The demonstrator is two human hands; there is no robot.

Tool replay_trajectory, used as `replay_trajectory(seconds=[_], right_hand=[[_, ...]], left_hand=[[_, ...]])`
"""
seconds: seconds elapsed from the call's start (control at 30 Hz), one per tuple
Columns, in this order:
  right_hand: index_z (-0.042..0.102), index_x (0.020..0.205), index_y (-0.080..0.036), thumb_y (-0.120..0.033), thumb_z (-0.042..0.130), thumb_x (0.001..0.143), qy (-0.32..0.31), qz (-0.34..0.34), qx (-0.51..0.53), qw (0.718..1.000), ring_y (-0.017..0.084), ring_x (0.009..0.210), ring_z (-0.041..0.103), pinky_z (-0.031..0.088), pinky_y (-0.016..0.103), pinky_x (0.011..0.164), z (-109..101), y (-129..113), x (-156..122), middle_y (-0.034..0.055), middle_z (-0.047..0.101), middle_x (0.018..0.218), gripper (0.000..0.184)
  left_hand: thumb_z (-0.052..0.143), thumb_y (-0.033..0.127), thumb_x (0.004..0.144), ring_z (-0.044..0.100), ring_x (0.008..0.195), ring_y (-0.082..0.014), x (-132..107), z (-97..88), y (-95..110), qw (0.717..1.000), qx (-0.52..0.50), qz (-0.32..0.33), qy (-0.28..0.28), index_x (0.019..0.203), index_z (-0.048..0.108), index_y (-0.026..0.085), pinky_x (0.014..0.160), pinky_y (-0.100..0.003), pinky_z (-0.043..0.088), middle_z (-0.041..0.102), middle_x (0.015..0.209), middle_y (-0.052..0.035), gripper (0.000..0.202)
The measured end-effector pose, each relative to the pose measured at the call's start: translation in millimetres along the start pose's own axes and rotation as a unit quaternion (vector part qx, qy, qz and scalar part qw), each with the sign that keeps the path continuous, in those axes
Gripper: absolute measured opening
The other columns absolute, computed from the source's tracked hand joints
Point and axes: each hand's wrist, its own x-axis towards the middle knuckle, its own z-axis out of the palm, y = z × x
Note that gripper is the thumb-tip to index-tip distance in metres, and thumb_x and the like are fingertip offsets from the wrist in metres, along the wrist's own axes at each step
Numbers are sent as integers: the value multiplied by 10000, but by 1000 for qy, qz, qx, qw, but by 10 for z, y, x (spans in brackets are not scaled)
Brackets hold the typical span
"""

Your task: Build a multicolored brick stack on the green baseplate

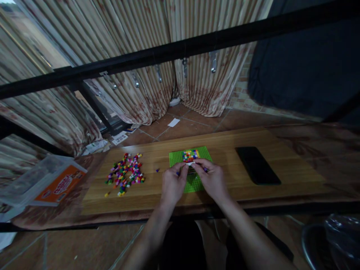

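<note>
Over a green studded baseplate (174,156), my left hand (173,183) and my right hand (213,180) meet with fingertips close together. A small white piece (190,164) is pinched between them; its exact kind is too small to make out. Just beyond the fingers, a block of multicoloured toy bricks (190,154) sits on the plate's upper part. Bits of purple or blue show by the fingers of both hands, partly hidden. My hands cover much of the plate's middle.
Loose coloured bricks (128,170) lie scattered on the left of the wooden board (225,150), with a single dark brick (157,170) nearer the plate. A black tablet-like slab (258,165) lies on the right. A clear plastic box (57,182) with an orange label stands far left.
</note>
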Motion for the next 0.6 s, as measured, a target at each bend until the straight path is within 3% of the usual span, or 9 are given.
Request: replay_trajectory(seconds=[0.13,0.37,0.6], right_hand=[[746,872,-207,-372,598,824,8,3,-45,999,133,542,502,374,255,550,48,12,6,4,630,614,226],[742,892,-179,-386,588,816,28,3,-65,997,122,510,483,368,250,534,68,45,3,-11,585,575,269],[735,881,-177,-362,609,802,48,10,-47,998,109,499,448,349,244,524,90,68,11,-37,526,542,238]], left_hand=[[571,353,856,618,659,-141,6,24,-39,999,47,8,21,984,748,204,640,-229,423,741,836,-40,264],[586,392,837,506,510,-105,-14,91,-42,992,94,-10,77,932,746,202,521,-218,332,619,591,7,265],[614,399,806,409,445,-86,-1,151,-105,994,32,-22,107,855,726,189,481,-222,285,475,504,56,243]])
